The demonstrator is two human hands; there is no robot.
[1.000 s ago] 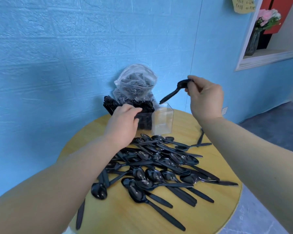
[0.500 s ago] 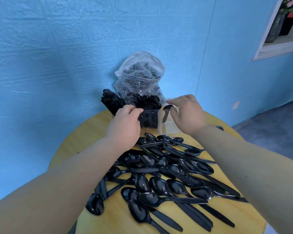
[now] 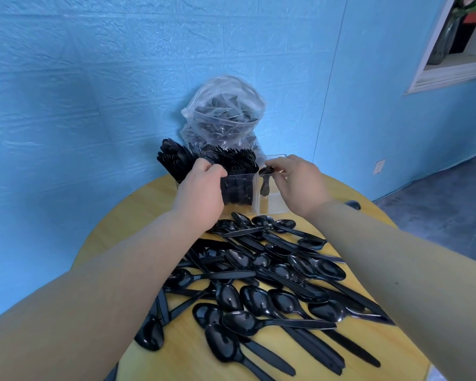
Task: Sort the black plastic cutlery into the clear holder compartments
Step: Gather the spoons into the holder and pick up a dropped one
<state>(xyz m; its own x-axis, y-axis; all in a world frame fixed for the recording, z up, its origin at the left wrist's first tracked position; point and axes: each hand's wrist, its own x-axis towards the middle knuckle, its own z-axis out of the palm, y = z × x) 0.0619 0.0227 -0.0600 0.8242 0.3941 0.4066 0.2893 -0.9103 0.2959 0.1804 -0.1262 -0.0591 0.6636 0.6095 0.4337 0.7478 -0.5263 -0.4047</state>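
Observation:
The clear holder (image 3: pixel 272 205) stands at the table's far edge. Its left compartment is packed with black knives (image 3: pixel 173 160) and its middle one with black forks (image 3: pixel 237 162). My left hand (image 3: pixel 201 188) grips the holder's front rim, fingers curled over the wall. My right hand (image 3: pixel 297 182) pinches the bowl of a black spoon (image 3: pixel 265 185) that stands handle-down in the right compartment. Several black spoons (image 3: pixel 259 273) lie in a loose pile between my forearms.
The round yellow wooden table (image 3: pixel 198 361) stands against a blue wall. A clear zip bag of black cutlery (image 3: pixel 223 111) leans behind the holder. One spoon (image 3: pixel 353 204) lies alone at the table's right edge. A window niche with a vase (image 3: pixel 445 37) is at upper right.
My right hand brought the spoon down from above the holder and lowered it handle-first into the right compartment. My left hand stayed on the holder's rim. The camera tilted downward.

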